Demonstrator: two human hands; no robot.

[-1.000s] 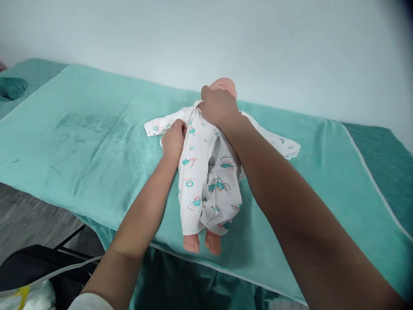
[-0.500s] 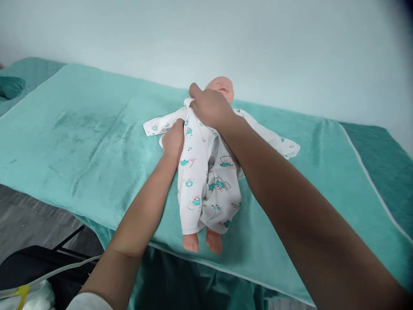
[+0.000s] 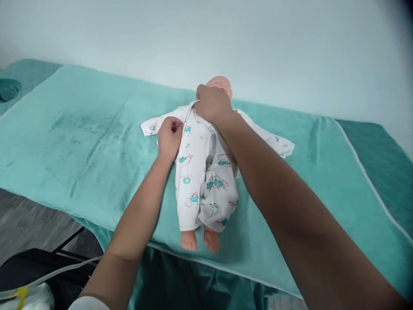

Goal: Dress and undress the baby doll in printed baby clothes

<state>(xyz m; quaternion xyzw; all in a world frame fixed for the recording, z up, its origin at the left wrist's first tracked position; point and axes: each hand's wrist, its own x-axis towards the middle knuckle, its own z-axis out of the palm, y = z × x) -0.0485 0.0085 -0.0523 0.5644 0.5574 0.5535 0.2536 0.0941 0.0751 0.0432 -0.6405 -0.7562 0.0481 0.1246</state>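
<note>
A baby doll (image 3: 218, 81) lies on its back, head toward the wall, bare feet toward me. It wears white baby clothes (image 3: 190, 172) with teal and pink animal prints; both sleeves are spread outward and a gap shows between the legs. My right hand (image 3: 214, 103) lies across the upper chest just below the doll's face, its fingers closed on the cloth near the neck. Beside the doll's trunk, my left hand (image 3: 170, 137) has curled fingers pinching the side edge of the clothes. My right forearm hides part of the chest and one sleeve.
A teal padded cover (image 3: 97, 142) drapes the table, which stands against a pale wall (image 3: 180, 38). At lower left are a black chair-like object (image 3: 29, 269), a clear tube (image 3: 71, 266) and a plastic-wrapped bundle (image 3: 37, 297).
My left hand has shifted slightly up and left, its curled fingers turning more into view. My right hand has moved a little right, and the cloth at the neck lies flatter.
</note>
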